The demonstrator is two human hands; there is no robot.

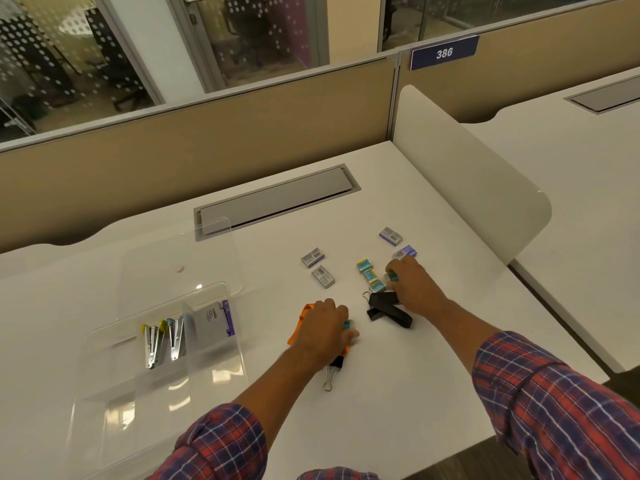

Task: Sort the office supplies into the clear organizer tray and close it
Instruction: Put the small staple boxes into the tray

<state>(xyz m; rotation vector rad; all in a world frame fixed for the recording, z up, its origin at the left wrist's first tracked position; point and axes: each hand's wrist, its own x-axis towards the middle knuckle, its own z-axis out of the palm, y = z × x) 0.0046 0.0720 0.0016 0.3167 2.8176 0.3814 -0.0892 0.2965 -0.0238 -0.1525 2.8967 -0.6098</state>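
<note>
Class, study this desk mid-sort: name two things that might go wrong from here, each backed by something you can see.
1. The left hand grips a teal item over the orange stapler and binder clip, so lifting may drag or snag them.
2. The right hand pinches a teal box beside the black stapler; its wrist might knock that stapler on the way to the tray.

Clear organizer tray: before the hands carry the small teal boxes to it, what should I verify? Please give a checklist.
1. Clear plastic organizer tray has its lid open: ok.
2. Free section in the tray: ok, the near section looks bare.
3. Right hand pinches a small teal box: ok.
4. Left hand grip on a second teal box: cannot tell, mostly hidden.
5. Nothing loose under the left hand: not ok, a black binder clip and an orange strap lie there.
</note>
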